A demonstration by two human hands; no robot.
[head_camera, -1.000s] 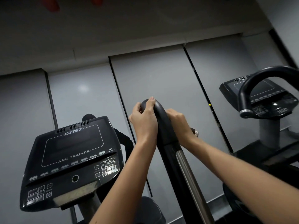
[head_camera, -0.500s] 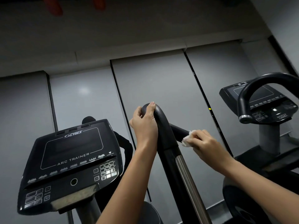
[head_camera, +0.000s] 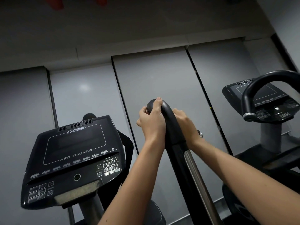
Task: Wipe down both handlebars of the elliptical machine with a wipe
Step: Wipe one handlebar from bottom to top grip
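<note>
Elliptical handlebar (head_camera: 169, 124), wiping under way, held between both hands.
Left hand (head_camera: 152, 120) grips the top bend, fingers curled over it. Right hand (head_camera: 185, 125) has returned from the side stub to the grip's far side; its fingers and the wipe are hidden, so its hold cannot be told. Probably the curve comes next. Left of the hands: console (head_camera: 76, 156). Beyond them: grey wall panels (head_camera: 154, 75).

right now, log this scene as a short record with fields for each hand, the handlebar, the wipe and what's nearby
left hand: grips the curved top of the handlebar, fingers curled over it
right hand: against the handlebar's right side, fingers hidden
wipe: not visible
nearby: console marked arc trainer at left; second machine at right
</note>
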